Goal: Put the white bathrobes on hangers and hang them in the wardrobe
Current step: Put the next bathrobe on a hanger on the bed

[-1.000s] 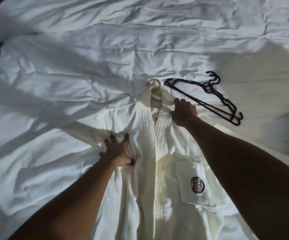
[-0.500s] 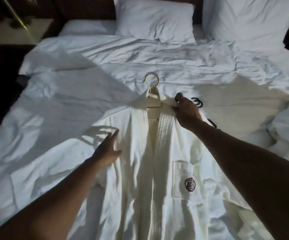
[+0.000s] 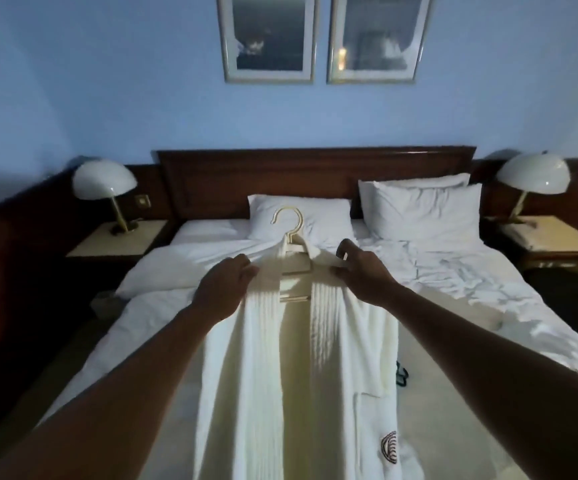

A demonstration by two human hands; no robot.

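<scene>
White bathrobe (image 3: 298, 368) on a pale hanger (image 3: 292, 237), raised above the bed (image 3: 419, 282). Left hand (image 3: 226, 285) and right hand (image 3: 362, 271) each grasp a shoulder of the robe.

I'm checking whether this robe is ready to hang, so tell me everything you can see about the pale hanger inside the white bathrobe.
The pale cream hanger, plastic or light wood by its look, sits inside the white ribbed-collar bathrobe. Its open hook stands upright above the collar, in front of a white pillow. Two flat crossbars show in the neck opening; its shoulders are hidden under cloth. The left hand and right hand grip the robe at either shoulder, holding it up over the bed.
</scene>
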